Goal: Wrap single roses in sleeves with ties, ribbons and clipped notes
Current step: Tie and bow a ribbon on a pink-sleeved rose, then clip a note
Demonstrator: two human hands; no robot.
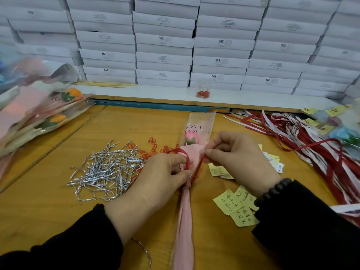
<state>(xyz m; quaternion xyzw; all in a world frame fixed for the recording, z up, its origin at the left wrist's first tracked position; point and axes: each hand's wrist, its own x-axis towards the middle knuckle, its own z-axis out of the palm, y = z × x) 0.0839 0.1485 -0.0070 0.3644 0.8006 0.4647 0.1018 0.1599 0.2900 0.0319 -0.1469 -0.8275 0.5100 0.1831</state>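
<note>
Stacked white cardboard boxes (222,43) fill the whole back wall behind a smooth yellow wooden desk (58,211). Along the desk's left edge lies a blurred heap of finished wrapped roses (39,110) in glossy pink sleeves. At the right edge, a tangle of flat red and white ribbons (311,152) spreads out. Near the desk's middle, a pink rose (191,139) sits in a clear, tapered sleeve (200,123) printed "LOVE YOU", lined with pink tissue, its gathered tail running to the near edge. The left hand (155,182) pinches the sleeve's neck with curled fingers, a red ribbon (188,162) looped over it. The right hand (239,156) pinches the ribbon's other strand between thumb and forefinger. Left of the hands lies a crinkled pile of silver twist ties (105,172); right of them, small yellow handwritten notes (235,207); beyond, thin red paper clips (153,146).
</note>
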